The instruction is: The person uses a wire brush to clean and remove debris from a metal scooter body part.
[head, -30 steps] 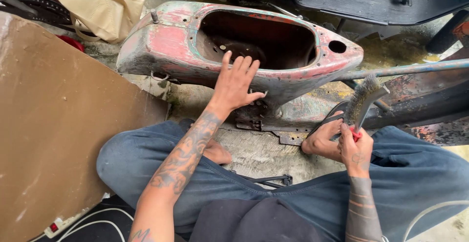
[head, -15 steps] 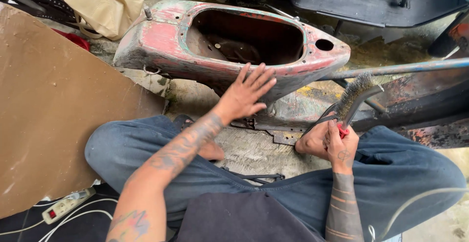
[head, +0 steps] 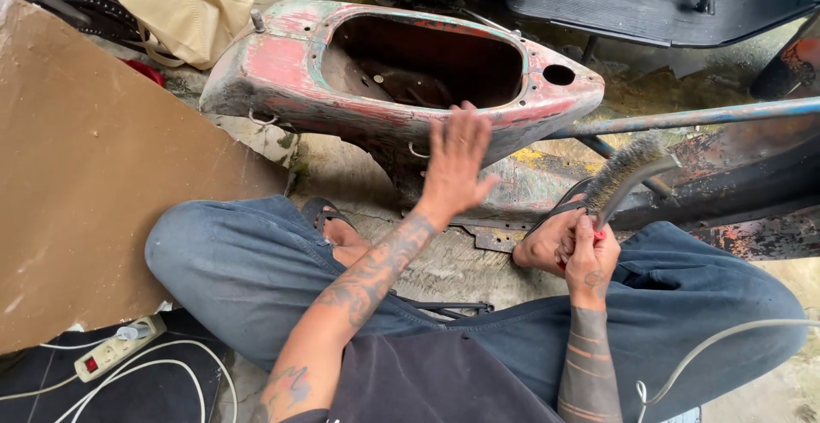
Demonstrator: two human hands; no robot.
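Left hand (head: 455,157) spread flat, grip apart, at the near flank of the scooter shell (head: 393,73) — long axis left-right. Right hand (head: 589,252) clamps wire brush (head: 623,171), farther off.

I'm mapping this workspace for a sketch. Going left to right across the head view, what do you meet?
Power strip → brown board → left knee → left hand → right hand holding the wire brush → right knee.

Single head-worn view, angled steeply down and forward, close over crossed legs (head: 256,278), facing rusted scooter body shell (head: 384,73).
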